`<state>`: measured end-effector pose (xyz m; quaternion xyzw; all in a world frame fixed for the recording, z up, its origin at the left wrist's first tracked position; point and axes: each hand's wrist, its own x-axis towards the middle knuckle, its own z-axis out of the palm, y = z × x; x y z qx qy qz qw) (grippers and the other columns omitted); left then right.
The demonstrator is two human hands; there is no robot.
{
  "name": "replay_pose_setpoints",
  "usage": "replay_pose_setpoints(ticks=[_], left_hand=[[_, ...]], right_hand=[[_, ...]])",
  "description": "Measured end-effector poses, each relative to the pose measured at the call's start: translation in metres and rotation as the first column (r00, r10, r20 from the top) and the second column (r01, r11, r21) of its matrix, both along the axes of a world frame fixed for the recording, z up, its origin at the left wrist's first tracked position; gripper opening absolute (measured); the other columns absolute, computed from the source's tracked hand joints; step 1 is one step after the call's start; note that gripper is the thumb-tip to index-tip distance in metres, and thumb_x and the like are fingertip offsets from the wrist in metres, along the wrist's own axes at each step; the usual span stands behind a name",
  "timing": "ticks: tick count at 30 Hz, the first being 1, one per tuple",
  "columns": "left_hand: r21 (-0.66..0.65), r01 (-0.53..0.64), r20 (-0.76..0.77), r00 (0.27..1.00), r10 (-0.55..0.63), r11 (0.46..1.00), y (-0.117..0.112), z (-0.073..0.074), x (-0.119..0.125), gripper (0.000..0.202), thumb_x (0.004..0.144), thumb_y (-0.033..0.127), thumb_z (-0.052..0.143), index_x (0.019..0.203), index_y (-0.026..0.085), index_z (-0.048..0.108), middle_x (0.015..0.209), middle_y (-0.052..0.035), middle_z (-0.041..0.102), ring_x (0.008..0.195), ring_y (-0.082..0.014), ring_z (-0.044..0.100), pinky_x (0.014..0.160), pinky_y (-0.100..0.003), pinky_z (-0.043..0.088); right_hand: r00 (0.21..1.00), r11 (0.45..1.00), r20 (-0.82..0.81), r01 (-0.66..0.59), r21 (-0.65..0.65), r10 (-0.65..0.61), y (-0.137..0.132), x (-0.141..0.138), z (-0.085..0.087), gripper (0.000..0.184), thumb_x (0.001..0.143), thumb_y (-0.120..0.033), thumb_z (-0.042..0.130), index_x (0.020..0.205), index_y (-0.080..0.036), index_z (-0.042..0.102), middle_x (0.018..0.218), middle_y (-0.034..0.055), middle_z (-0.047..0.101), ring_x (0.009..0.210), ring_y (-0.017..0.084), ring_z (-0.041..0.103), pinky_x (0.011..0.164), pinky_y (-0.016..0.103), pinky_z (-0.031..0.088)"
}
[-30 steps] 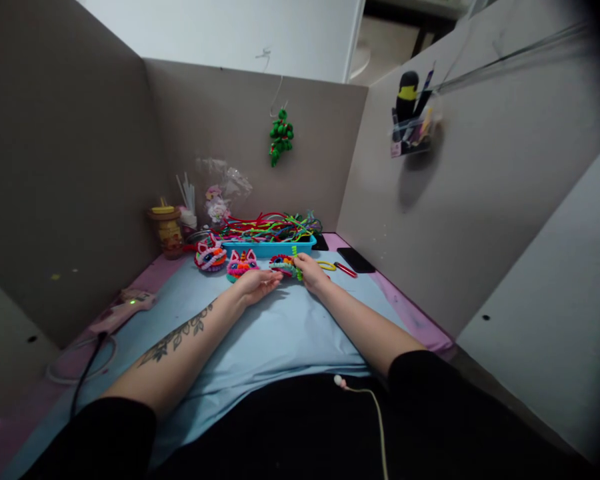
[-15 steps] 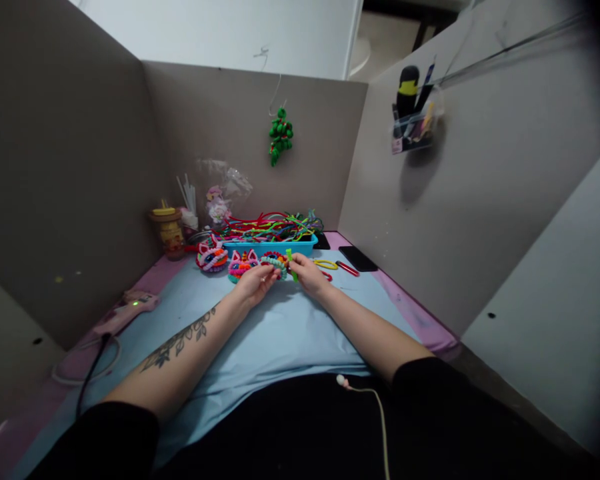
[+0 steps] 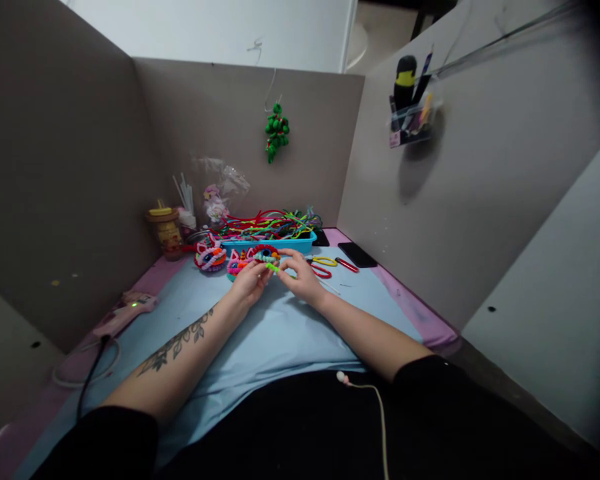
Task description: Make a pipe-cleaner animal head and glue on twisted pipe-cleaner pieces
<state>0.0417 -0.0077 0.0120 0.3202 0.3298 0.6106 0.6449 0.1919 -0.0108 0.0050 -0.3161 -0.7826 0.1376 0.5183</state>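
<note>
My left hand (image 3: 249,280) and my right hand (image 3: 300,277) meet over the pale blue mat (image 3: 280,333), both pinching a small multicoloured pipe-cleaner piece (image 3: 266,256) with a green strand sticking out between them. Two finished cat-faced pipe-cleaner pieces lie just behind: one pink and orange (image 3: 211,257), one (image 3: 236,263) partly hidden by my left hand. A blue tray (image 3: 265,245) full of loose coloured pipe cleaners stands behind them.
Red-and-yellow scissors (image 3: 327,265) and a black phone (image 3: 357,254) lie to the right. A pink glue gun (image 3: 123,313) with its cord sits at left. A yellow jar (image 3: 167,230) stands in the back corner; a green ornament (image 3: 276,133) hangs on the partition.
My hands have come together and moved slightly left with the pipe-cleaner piece; my left hand, which lay beside it, now grips it, and the green strand has turned from upright to sideways.
</note>
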Motion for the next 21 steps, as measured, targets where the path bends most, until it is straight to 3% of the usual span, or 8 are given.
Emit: replay_pose_setpoints(ticks=[4, 11, 17, 21], left_hand=[[0.063, 0.077, 0.016, 0.997, -0.078, 0.995, -0.003, -0.002, 0.001, 0.019, 0.066, -0.003, 0.052, 0.072, 0.015, 0.056, 0.069, 0.0004, 0.062, 0.068, -0.0077, 0.061, 0.067, -0.015, 0.050], [0.168, 0.136, 0.021, 0.990, -0.141, 0.976, -0.010, -0.004, 0.008, 0.026, 0.056, -0.003, 0.052, 0.075, 0.015, 0.053, 0.073, 0.0008, 0.060, 0.072, -0.0099, 0.060, 0.074, -0.023, 0.049], [0.200, 0.108, -0.001, 0.994, -0.110, 0.974, -0.013, -0.005, 0.012, 0.020, 0.058, 0.005, 0.058, 0.074, 0.016, 0.051, 0.074, 0.0022, 0.059, 0.069, -0.0080, 0.057, 0.068, -0.019, 0.045], [0.244, 0.110, -0.007, 0.994, -0.111, 0.964, -0.013, -0.007, 0.013, 0.019, 0.066, 0.018, 0.065, 0.076, 0.018, 0.049, 0.077, 0.0023, 0.058, 0.073, -0.0091, 0.058, 0.071, -0.021, 0.045]], right_hand=[[1.000, 1.000, -0.014, 0.005, -0.014, -0.005, -0.001, -0.008, -0.004, 0.011, 0.079, -0.029, 0.057, 0.072, -0.020, 0.060, 0.126, 0.0091, 0.047, 0.121, 0.022, 0.043, 0.103, 0.039, 0.031], [0.981, 0.985, -0.079, 0.175, -0.010, -0.175, 0.002, -0.011, -0.003, 0.011, 0.075, -0.025, 0.059, 0.065, -0.020, 0.060, 0.126, 0.0079, 0.048, 0.121, 0.024, 0.041, 0.104, 0.042, 0.027], [0.975, 0.983, -0.126, 0.180, -0.044, -0.184, 0.002, -0.012, -0.002, 0.011, 0.075, -0.025, 0.059, 0.065, -0.019, 0.061, 0.124, 0.0082, 0.048, 0.120, 0.023, 0.042, 0.104, 0.041, 0.029], [0.972, 0.983, -0.146, 0.177, -0.057, -0.184, 0.001, -0.012, -0.002, 0.012, 0.075, -0.027, 0.058, 0.066, -0.019, 0.061, 0.127, 0.0086, 0.044, 0.121, 0.024, 0.041, 0.105, 0.041, 0.028]])
